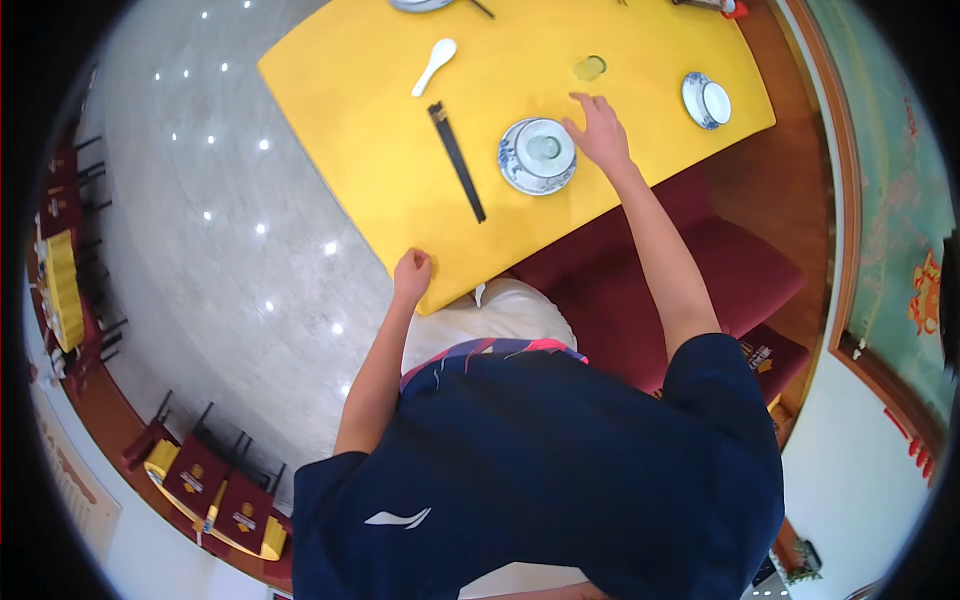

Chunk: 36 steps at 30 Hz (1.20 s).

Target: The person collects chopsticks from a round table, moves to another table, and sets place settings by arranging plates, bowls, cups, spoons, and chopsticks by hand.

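My right hand (603, 135) reaches over the yellow table, fingers stretched out and apart, holding nothing. It is just right of a white bowl (562, 137) on a blue-patterned plate (510, 172), with a small clear glass (544, 148) at the bowl's middle. I cannot tell whether the fingertips touch the bowl. Just beyond them is another clear glass (591, 68). My left hand (412, 274) is curled closed at the table's near left corner, with nothing visible in it. Closest to it lies a pair of black chopsticks (460, 170), and farther off a white spoon (434, 68).
A yellow cloth (350, 110) covers the table. At the right stand a small bowl (716, 102) and a patterned saucer (695, 98). Part of a plate (420, 3) shows at the far edge. A dark red bench seat (620, 280) runs along my right; grey floor (230, 180) lies left.
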{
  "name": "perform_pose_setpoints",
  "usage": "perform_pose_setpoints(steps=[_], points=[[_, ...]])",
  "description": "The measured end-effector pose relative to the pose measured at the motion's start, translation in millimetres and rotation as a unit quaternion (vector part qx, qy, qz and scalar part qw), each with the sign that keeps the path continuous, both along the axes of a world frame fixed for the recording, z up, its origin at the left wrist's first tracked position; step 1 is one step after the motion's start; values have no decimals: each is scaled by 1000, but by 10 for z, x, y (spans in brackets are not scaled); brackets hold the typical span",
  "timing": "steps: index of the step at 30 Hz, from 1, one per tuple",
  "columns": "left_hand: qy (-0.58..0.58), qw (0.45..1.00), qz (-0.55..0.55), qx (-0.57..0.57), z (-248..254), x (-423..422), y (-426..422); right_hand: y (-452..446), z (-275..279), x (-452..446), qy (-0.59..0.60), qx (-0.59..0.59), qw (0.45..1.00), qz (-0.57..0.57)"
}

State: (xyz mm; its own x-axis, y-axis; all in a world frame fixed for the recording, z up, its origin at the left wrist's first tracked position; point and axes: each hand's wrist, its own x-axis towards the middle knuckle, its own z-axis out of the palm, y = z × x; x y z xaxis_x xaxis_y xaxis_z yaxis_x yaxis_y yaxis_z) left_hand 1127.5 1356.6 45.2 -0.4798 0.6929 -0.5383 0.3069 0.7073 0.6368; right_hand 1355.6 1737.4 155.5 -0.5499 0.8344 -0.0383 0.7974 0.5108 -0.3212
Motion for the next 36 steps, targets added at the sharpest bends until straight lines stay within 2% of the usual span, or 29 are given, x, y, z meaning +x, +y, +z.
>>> perform_pose_setpoints(steps=[2, 5, 8, 10, 12, 17, 21, 23, 25, 27, 31, 34, 36], points=[[20, 998, -29, -57, 125, 32, 62, 421, -135, 62, 15, 33, 999, -32], [47, 996, -49, -59, 73, 138, 21, 896, -346, 63, 11, 61, 996, -67], [56, 994, -44, -84, 105, 302, 20, 1137, -463, -16, 11, 23, 996, -88], [53, 994, -24, -93, 162, 353, 34, 1261, -650, -9, -12, -31, 999, -41], [47, 992, -8, -119, 161, 402, 49, 1305, -718, 53, 0, -32, 999, -40], [76, 986, -43, -140, 158, 434, 167, 1465, -326, 694, 54, -48, 996, -52], [67, 980, -44, -185, 198, 407, 301, 1970, -201, 1740, 170, 75, 966, -181], [57, 979, -53, -186, 186, 392, 314, 2304, -278, 2295, 101, 117, 966, -206], [41, 976, -66, -203, 135, 322, 261, 2450, -330, 2668, 51, 102, 964, -240], [50, 975, -64, -207, 119, 328, 269, 2542, -454, 2900, 31, 88, 970, -226], [62, 973, -76, -207, 177, 356, 293, 2626, -591, 3008, -24, 31, 976, -214], [79, 976, -78, -190, 224, 395, 308, 2675, -657, 3033, -20, 5, 976, -217], [77, 976, -74, -191, 204, 403, 330, 2714, -737, 3082, -13, 36, 979, -201]])
